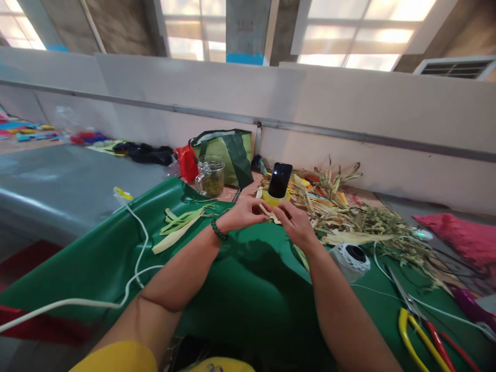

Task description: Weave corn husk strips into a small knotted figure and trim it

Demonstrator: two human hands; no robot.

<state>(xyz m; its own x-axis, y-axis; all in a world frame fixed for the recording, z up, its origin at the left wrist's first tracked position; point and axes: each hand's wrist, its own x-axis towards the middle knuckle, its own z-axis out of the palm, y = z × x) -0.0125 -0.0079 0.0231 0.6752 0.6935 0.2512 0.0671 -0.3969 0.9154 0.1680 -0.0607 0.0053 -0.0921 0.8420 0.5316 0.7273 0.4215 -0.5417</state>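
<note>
My left hand (245, 214), with a green bead bracelet at the wrist, pinches a pale strip of dry corn husk (265, 208). My right hand (296, 223) closes on the other end of the strip, its fingertips close to the left ones. Both hands are held over the green sheet (248, 289). Just beyond them a dark phone (280, 179) leans upright in a yellow roll of tape (273, 199). To the left lie green and pale husk leaves (180, 227). A spool of white thread (350, 262) stands beside my right forearm.
Dried husks (333, 217) and dry plant stems (387, 225) are heaped at the right. Scissors (406, 299) and a red-handled tool (439, 343) lie front right. A glass mug (211, 178) and a green bag (228, 155) stand behind. A white cable (127, 289) crosses the left side.
</note>
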